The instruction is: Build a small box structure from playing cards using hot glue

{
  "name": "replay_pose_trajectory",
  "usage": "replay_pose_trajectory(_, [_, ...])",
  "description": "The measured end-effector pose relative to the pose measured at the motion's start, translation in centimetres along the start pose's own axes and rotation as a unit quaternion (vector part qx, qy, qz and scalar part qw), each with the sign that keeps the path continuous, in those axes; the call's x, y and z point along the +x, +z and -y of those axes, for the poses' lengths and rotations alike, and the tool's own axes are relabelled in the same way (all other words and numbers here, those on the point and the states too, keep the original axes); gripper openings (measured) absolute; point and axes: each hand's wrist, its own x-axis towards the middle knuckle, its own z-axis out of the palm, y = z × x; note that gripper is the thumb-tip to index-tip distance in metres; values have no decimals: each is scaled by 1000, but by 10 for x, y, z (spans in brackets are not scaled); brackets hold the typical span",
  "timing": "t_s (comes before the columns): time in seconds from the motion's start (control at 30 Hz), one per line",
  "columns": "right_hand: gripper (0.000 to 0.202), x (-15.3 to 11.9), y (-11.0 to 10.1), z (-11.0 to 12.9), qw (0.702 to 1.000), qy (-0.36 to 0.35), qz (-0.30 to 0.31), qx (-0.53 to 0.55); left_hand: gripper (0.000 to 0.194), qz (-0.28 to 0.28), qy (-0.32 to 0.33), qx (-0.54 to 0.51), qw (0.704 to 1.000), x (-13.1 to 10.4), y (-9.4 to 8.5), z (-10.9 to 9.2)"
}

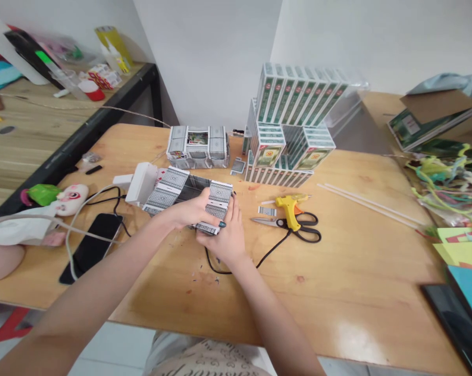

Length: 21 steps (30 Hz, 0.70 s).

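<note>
Grey card box (192, 189), long axis left-to-right

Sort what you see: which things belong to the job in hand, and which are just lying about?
Likely in the job:
card structure, held by left hand and right hand
similar structure behind it
yellow glue gun
scissors
stacked boxes, perhaps

Probably lying about:
phone
tangled strings
coloured paper

Free tabletop (357, 271) right of glue gun (289, 209), scissors (281, 223)
</note>
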Motion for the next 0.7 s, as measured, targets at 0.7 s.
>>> replay_pose_trajectory(0.7, [105, -1, 2, -2, 1000, 4, 2, -7, 94, 10, 26, 38, 999, 0, -5, 6])
